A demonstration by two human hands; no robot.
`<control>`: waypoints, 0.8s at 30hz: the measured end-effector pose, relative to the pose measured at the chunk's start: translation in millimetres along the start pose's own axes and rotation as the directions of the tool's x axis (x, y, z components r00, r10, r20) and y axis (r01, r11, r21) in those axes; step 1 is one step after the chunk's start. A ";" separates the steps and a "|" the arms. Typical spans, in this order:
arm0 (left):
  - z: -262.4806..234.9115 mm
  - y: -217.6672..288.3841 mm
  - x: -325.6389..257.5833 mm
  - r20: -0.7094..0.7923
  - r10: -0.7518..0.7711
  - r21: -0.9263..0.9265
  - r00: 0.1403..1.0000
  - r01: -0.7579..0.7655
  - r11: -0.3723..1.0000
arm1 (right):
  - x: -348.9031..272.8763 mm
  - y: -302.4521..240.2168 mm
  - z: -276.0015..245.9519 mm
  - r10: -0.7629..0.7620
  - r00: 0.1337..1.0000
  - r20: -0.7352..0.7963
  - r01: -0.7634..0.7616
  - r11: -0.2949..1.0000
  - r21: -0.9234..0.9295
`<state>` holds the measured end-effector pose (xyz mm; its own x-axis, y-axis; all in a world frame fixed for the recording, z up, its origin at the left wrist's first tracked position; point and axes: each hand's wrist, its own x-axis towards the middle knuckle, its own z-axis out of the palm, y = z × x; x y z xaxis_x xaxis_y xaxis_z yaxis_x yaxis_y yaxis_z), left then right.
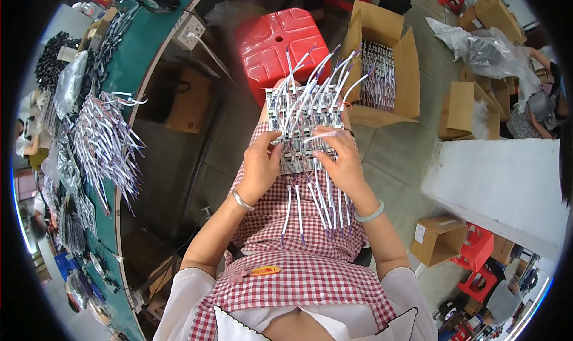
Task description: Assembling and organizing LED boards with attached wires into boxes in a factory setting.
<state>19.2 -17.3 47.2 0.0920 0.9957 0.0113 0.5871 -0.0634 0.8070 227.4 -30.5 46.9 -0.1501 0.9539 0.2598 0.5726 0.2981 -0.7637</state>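
A panel of small circuit boards [295, 141] rests on my lap, over a red checked apron. White-sleeved cables [310, 96] with purple ends fan out past its far edge, and several more hang toward me from its near edge. My left hand [261, 165] grips the panel's left side, thumb and forefinger bent over the rim. Over the right half is my right hand [344, 162], its fingers curled around a white-sleeved cable [324, 136] that lies across the boards. The fingertips partly cover the spot where that cable meets the panel.
Just beyond the panel stands a red plastic stool [280, 39]. An open cardboard box [409, 72] of similar boards sits to its right. Along the left runs a green-topped workbench [128, 60] bearing a heap of white cables [107, 144]. A white low wall [495, 180] is at right.
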 end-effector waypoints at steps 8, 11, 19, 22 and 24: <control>20.7 -15.1 18.1 0.004 0.017 0.082 1.000 -0.017 0.996 | -35.1 13.9 17.3 -0.196 0.970 0.145 0.186 0.979 0.079; 24.5 -12.9 21.0 0.001 0.016 0.067 1.000 -0.016 0.998 | -42.6 8.1 14.0 -0.284 0.939 0.195 0.279 0.959 0.051; 18.9 -13.3 29.6 0.033 0.028 0.130 0.999 -0.032 0.991 | -51.9 2.4 5.0 -0.315 0.894 0.319 0.377 0.913 -0.155; 20.2 -8.7 26.8 0.201 -0.023 0.134 0.979 -0.004 0.991 | -57.0 4.9 3.2 -0.292 0.897 0.331 0.341 0.935 -0.100; 23.2 -13.5 27.4 0.242 -0.005 0.081 0.970 -0.015 0.997 | -55.3 5.1 3.3 -0.254 0.902 0.349 0.289 0.956 -0.050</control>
<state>32.5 9.3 22.9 0.2809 0.9501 -0.1359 0.6488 -0.0836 0.7563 235.9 -81.6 26.7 -0.5621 0.7966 0.2224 0.5443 0.5587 -0.6258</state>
